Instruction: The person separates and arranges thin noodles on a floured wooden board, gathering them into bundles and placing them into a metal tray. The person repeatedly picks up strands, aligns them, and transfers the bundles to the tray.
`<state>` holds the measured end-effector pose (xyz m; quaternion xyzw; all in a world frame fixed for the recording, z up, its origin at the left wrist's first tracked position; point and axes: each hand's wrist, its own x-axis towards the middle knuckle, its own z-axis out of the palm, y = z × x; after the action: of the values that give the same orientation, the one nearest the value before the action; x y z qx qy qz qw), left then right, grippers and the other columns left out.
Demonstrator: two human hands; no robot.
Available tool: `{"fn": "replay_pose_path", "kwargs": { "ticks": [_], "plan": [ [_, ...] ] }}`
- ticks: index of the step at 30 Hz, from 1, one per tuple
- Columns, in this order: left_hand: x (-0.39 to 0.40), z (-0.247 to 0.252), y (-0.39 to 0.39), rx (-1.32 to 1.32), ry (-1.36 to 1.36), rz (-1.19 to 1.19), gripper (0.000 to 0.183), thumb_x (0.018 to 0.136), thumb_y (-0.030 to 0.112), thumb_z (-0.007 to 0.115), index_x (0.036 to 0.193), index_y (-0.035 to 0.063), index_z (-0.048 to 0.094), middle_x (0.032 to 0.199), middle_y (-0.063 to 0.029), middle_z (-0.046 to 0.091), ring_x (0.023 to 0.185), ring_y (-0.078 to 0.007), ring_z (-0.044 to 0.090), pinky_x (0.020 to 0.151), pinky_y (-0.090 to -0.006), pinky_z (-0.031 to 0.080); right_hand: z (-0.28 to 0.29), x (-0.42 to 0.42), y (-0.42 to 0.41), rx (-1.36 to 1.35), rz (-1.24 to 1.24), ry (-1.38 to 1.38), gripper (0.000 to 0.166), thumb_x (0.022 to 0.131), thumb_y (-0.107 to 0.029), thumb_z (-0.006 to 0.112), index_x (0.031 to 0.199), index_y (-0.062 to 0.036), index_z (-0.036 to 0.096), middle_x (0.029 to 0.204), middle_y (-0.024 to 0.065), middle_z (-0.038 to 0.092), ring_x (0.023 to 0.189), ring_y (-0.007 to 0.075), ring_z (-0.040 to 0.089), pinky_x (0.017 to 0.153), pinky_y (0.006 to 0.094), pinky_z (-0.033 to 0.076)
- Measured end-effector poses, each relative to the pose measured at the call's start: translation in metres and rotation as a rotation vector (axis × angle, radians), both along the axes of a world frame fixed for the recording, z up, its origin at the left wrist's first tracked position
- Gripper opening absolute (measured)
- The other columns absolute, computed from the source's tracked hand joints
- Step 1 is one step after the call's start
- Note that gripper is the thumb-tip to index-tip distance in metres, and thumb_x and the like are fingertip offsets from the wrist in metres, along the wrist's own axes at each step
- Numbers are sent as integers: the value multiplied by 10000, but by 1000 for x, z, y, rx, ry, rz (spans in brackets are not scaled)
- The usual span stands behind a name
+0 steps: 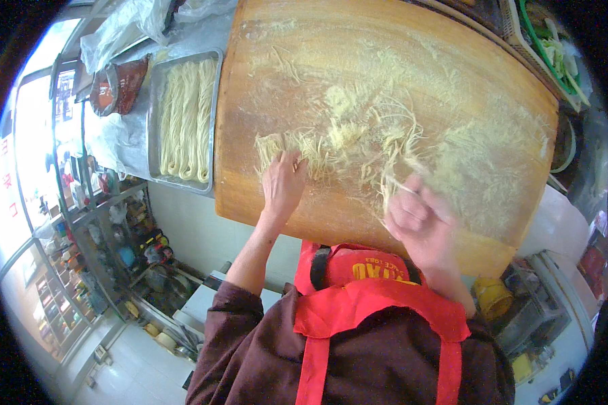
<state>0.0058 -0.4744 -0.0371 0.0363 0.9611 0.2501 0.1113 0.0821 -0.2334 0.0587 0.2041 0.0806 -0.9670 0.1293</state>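
Note:
Fine cut noodles lie in a loose, flour-dusted row on a wooden board. My left hand rests at the left end of this row, fingers bunched and pointing down into the strands. Its fingertips are partly hidden, so a grip is not clear. Farther right, my right hand is blurred, with its fingers curled around a few pale noodle strands. More loose noodles trail over the board just beyond it. Yellowish flour is scattered around both hands.
Left of the board, a metal tray holds several folded noodle bundles. Beside it stands an open reddish-brown bag near clear plastic sheeting. A green-rimmed basket with vegetables is at the far right. A yellow bucket sits below the board.

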Motion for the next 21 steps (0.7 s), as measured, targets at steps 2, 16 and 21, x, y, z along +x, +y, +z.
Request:
{"fn": "replay_pose_path", "kwargs": {
  "ticks": [2,16,21],
  "plan": [
    [-6,-8,2,-152,-7,-20,225,819,264,598,886,54,644,820,-133,635,720,-305,615,648,-389,472,34,-4,9,94,-51,148,203,930,-220,457,1076,-96,522,594,-52,355,528,87,392,477,286,381],
    [-20,58,-13,566,-153,253,129,873,122,514,861,20,592,753,-93,608,586,-168,567,524,-291,445,-71,45,-8,250,124,-824,173,905,-181,458,739,-143,423,537,-37,353,481,134,371,503,331,326],
    [-33,125,-16,1257,-156,239,107,891,100,485,843,9,515,745,-123,575,615,-183,538,537,-297,439,-75,64,-2,79,206,-750,302,896,-162,465,602,-146,395,488,-27,355,448,141,357,497,325,330]
  ]
}}
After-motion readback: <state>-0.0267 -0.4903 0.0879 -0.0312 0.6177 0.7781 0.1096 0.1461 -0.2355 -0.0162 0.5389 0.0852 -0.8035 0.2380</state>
